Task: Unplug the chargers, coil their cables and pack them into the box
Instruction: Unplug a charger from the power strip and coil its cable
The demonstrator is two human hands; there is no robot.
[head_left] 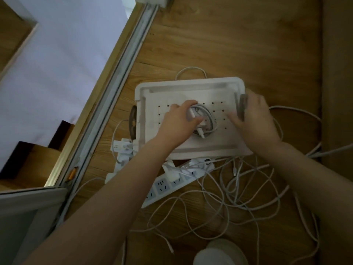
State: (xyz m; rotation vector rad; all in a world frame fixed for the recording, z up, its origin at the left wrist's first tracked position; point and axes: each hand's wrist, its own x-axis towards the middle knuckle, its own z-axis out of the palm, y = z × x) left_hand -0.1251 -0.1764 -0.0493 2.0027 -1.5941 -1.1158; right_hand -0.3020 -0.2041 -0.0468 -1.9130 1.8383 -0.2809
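charger (200, 129) with its coiled cable lies in the middle of the box (191, 83) on the wooden floor (229, 44), gripped by the left hand (177, 121); the right hand (256, 119) clasps the box's 3 o'clock rim. at 6 o'clock a power strip (162, 188) carries plugged-in chargers (170, 174), with loose cables (238, 188) at 5 o'clock. likely risk: the unbound coil springs open on release, or the box rocks on the strip beneath.

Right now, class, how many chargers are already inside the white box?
1: a coiled charger lies in the middle of the box, gripped by the left hand. That hand may hide others beneath it.
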